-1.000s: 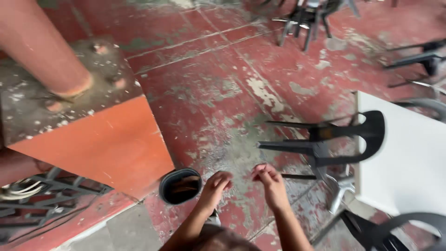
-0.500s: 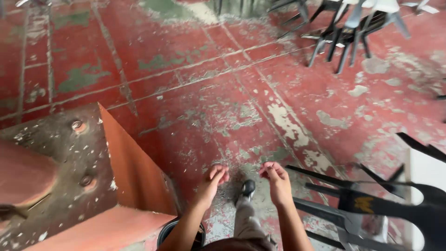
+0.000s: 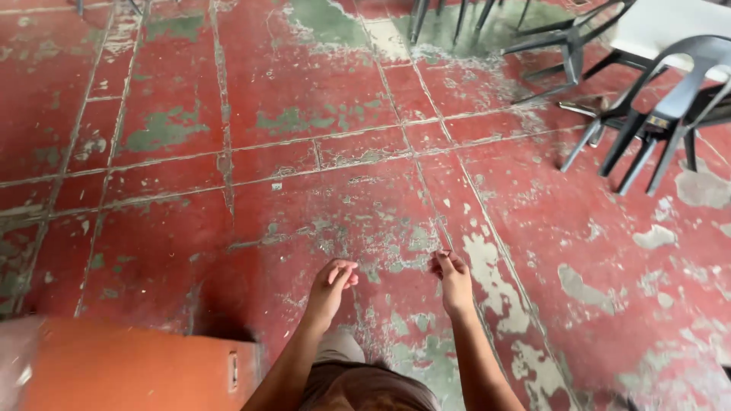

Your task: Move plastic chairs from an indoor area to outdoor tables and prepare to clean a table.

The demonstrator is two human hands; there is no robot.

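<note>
Nearest, an orange block [image 3: 145,373] sits low at the left edge, looking stiff and heavy, best gripped by its edges. Left hand [image 3: 331,285] and right hand [image 3: 454,278] hover loosely curled, holding nothing. Beyond lie the worn red floor [image 3: 304,183] and grey chairs [image 3: 647,114].

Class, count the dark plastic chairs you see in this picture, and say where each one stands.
2 clear ones: one chair at the right edge beside the white table, another chair behind it. Legs at the top edge may belong to more.

Our hands [image 3: 331,285] [image 3: 454,278] side by side over the floor [image 3: 304,175], chairs [image 3: 655,114] far right ahead, block [image 3: 129,369] at our left
</note>
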